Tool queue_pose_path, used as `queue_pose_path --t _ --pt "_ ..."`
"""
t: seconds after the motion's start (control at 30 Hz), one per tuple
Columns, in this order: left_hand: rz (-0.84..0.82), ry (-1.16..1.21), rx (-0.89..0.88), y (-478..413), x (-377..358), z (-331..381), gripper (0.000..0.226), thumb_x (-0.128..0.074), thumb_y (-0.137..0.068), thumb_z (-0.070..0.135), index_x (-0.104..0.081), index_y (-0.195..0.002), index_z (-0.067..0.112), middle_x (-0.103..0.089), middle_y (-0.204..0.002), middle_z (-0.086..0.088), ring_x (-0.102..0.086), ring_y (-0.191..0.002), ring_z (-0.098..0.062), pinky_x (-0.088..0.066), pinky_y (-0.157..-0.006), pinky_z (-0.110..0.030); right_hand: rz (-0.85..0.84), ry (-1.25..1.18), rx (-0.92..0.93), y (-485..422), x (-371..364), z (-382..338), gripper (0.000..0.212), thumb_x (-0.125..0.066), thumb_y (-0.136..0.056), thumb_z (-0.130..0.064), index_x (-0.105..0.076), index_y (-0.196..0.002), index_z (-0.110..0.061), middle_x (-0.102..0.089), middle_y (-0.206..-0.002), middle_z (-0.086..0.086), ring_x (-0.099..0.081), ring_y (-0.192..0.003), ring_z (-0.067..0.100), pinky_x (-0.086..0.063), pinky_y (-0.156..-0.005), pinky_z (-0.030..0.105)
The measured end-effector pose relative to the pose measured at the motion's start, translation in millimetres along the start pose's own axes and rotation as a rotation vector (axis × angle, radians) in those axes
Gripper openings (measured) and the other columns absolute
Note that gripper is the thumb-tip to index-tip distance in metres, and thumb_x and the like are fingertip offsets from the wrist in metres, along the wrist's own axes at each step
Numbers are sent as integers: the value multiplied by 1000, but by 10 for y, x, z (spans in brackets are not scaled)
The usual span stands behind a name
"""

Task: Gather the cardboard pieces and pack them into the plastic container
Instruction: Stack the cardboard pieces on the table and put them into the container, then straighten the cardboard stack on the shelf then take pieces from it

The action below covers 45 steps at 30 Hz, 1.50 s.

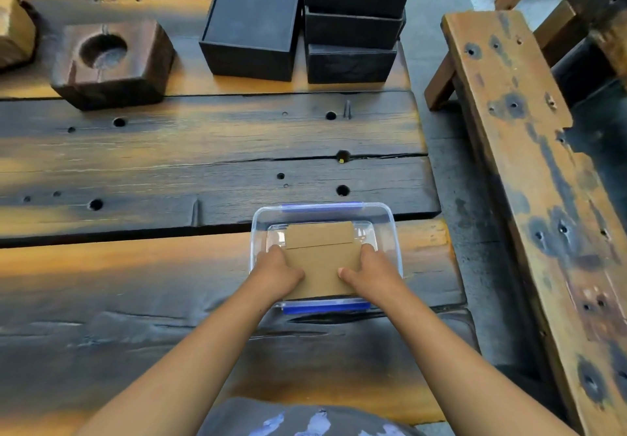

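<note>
A clear plastic container (324, 212) with blue clips stands near the right edge of the wooden table, in front of me. Brown cardboard pieces (322, 259) lie stacked inside it, one smaller piece (319, 234) showing at the far side under the top one. My left hand (276, 272) grips the left edge of the top cardboard piece and my right hand (371, 272) grips its right edge, thumbs resting on top. The near part of the container is hidden behind the cardboard and my hands.
At the back stand a black open box (251, 25), a stack of black trays (353, 25) and a wooden block with a round hollow (112, 62). A wooden bench (529, 150) runs along the right, across a gap of concrete floor (454, 171).
</note>
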<state>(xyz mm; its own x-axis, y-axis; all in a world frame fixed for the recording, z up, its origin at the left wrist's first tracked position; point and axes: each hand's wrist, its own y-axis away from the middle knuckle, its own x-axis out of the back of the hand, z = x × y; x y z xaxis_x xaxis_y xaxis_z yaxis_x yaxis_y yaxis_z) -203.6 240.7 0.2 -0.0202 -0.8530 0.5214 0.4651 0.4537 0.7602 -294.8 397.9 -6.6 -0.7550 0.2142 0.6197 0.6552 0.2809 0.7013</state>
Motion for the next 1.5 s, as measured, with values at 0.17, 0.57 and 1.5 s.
queue_pose_path --t 0.17,0.57,1.5 --pt "10 35 5 -34 -29 -8 48 -61 -86 22 -44 -129 9 -49 -128 -13 -56 -107 -29 -51 -88 -38 1 105 23 13 -45 -29 69 -63 -87 -43 -33 -138 -7 -58 -125 14 -58 -113 33 -50 -90 40" --pt "-15 97 35 -6 -58 -36 52 -61 -87 21 -40 -134 12 -50 -132 -11 -55 -113 -30 -51 -96 -41 -53 288 4 22 -20 -40 24 -58 -88 -36 -45 -94 -16 -61 -96 4 -52 -80 24 -41 -68 32" --pt "-256 -491 -716 1127 81 -302 36 -60 -87 17 -59 -123 11 -69 -112 -10 -62 -105 -28 -47 -87 -30 298 -28 -118 1937 -684 300 55 -58 -91 -43 -52 -134 -9 -54 -134 16 -50 -126 30 -41 -97 34"
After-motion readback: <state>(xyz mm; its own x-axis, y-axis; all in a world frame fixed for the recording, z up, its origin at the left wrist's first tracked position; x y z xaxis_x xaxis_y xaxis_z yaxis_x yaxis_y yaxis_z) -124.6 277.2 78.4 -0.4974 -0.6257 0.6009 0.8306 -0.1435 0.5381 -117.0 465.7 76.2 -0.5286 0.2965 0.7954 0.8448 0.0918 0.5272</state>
